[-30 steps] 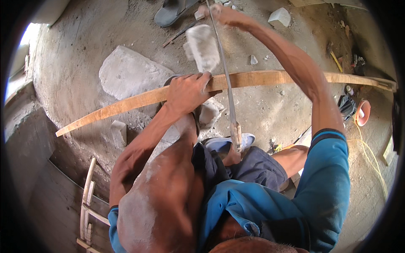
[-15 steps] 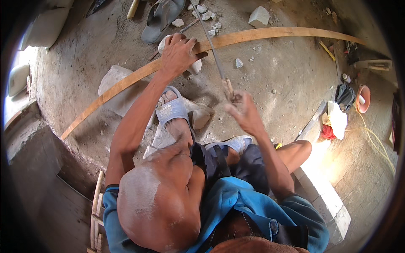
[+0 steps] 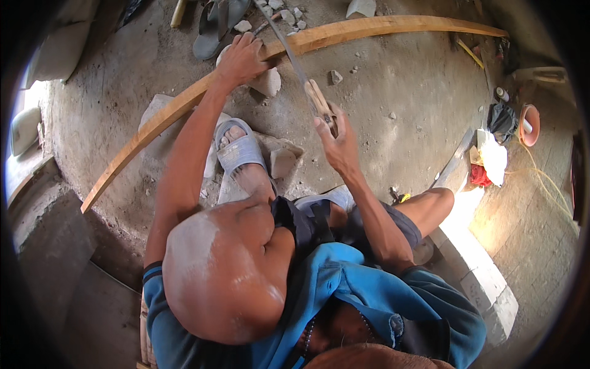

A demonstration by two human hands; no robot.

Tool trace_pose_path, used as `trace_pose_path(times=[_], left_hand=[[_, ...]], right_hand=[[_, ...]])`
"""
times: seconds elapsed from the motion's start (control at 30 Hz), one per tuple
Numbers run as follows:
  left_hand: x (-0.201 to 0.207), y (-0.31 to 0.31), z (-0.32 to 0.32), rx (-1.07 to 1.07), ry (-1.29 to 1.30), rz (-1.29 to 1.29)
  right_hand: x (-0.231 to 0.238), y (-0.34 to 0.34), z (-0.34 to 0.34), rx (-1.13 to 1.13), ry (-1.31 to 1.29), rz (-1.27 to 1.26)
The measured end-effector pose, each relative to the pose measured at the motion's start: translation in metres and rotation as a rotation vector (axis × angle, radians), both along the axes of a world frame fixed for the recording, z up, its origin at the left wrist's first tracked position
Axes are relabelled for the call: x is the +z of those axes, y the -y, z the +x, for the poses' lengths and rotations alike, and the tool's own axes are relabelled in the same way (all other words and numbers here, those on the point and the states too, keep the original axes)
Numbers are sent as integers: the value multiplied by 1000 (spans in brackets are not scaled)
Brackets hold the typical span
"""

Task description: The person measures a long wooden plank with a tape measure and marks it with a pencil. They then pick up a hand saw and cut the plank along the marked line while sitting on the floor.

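Note:
A long wooden strip (image 3: 381, 26) runs across the upper part of the head view, bending toward the rim. My left hand (image 3: 241, 60) is closed over it from above, a little left of its middle. In my right hand (image 3: 339, 138) is a handsaw (image 3: 318, 101), gripped by its pale wooden handle. The saw's narrow metal blade (image 3: 290, 55) slants up and left across the strip, just right of my left hand. Whether its teeth bite into the wood cannot be made out. My sandalled foot (image 3: 238, 150) rests below the strip.
Pale stone blocks (image 3: 268, 82) lie under the strip, with rubble (image 3: 289, 17) at its far side. A loose dark sandal (image 3: 212, 31) lies beyond. Off right are a yellow stick (image 3: 470, 54), a black bag (image 3: 503, 123), an orange container (image 3: 530, 125) and a cord (image 3: 541, 178).
My right hand and the saw have moved up and left, pushing the blade farther across the strip. My left hand still holds the wood; the whole scene has shifted slightly in view.

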State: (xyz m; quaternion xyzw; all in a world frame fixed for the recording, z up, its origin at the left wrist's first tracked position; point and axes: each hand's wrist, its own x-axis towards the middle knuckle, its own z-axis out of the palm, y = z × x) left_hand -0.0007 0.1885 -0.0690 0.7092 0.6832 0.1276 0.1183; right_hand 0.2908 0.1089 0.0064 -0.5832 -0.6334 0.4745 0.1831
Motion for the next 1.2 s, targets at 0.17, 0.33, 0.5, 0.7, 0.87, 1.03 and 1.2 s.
trace_pose_path(times=[0.17, 0.33, 0.5, 0.7, 0.87, 1.03, 1.2], left_hand=[[-5, 14, 12, -1, -48, 74], [7, 4, 50, 4, 36, -118], [0, 28, -20, -196, -270, -543], [58, 28, -54, -243, -417, -955], [64, 50, 19, 7, -599, -698], [36, 32, 10, -27, -213, 297], [-4, -5, 46, 397, 5, 4]], right_hand=[[56, -10, -2, 67, 71, -50], [47, -32, 24, 59, 16, -133], [12, -17, 39, 182, -195, 67], [36, -36, 15, 150, -166, -170], [33, -28, 10, 122, -98, 4], [37, -22, 8, 120, -78, 48], [15, 6, 6, 57, -26, 96]])
